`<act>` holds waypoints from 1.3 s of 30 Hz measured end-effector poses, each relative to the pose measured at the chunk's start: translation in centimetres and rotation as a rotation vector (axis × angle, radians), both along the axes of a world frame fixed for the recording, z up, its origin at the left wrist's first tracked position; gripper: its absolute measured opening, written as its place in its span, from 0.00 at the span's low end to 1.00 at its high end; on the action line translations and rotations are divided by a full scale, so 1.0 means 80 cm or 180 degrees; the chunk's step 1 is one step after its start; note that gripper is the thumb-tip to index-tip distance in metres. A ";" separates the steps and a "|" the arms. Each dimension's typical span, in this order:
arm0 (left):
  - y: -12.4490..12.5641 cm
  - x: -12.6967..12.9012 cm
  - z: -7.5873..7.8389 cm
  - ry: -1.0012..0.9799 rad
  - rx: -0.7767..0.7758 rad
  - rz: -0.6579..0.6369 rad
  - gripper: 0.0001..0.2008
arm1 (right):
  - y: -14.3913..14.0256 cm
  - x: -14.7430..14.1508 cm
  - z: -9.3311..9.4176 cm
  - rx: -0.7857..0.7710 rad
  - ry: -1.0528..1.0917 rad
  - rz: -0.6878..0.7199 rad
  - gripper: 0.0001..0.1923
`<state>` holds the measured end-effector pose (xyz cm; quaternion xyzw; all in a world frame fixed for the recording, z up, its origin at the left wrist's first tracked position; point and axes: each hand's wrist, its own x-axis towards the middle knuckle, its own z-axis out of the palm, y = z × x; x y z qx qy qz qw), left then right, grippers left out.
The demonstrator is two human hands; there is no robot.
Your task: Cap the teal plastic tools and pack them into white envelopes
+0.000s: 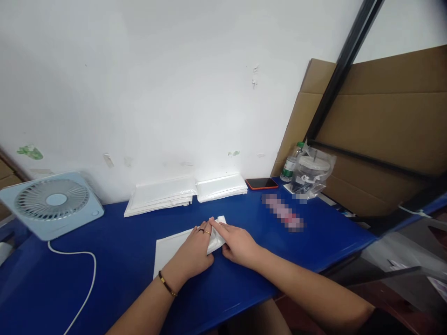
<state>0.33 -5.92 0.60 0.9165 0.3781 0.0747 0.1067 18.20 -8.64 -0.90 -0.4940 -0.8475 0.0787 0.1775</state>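
A flat white envelope (170,246) lies on the blue table in front of me, and its right end is crumpled or folded, with a shiny plastic look. My left hand (196,251) is on top of it, fingers bent over the surface and thumb at the near edge. At the right end, my right hand (240,244) pinches the crumpled part (217,239) between fingers and thumb. The fingertips of both hands meet there. Whether anything is inside the envelope is hidden.
Two stacks of white envelopes (162,193) (221,187) rest against the wall. A light blue fan (56,200) with a white cable stands left. Right are a phone (261,184), a blurred pinkish item (282,212), a bottle (289,166) and a bagged cup (310,172).
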 end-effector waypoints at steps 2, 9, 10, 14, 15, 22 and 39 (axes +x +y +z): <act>0.002 -0.008 0.007 0.0155 0.0098 0.0248 0.38 | 0.008 0.008 0.003 0.0028 0.0055 0.0118 0.42; 0.013 -0.032 0.047 -0.0486 -0.0212 0.0217 0.19 | 0.021 0.031 0.017 0.0529 0.2133 -0.0327 0.28; 0.014 -0.034 0.052 -0.0684 -0.0325 0.0179 0.18 | 0.020 0.031 0.018 0.0613 0.2195 -0.0353 0.26; 0.012 -0.037 0.066 -0.1005 -0.0628 -0.0008 0.16 | 0.015 0.025 0.021 0.0518 0.1764 -0.0060 0.23; 0.011 -0.037 0.067 -0.0974 -0.0674 -0.0080 0.15 | 0.014 0.023 0.021 0.0416 0.1687 0.0011 0.23; 0.012 -0.040 0.060 -0.0413 -0.0308 -0.0097 0.20 | 0.006 0.022 0.029 -0.0072 0.1896 0.0462 0.13; 0.041 -0.060 0.052 -0.2454 0.0931 0.1334 0.23 | 0.178 0.181 0.107 -0.0849 0.3079 -0.2228 0.19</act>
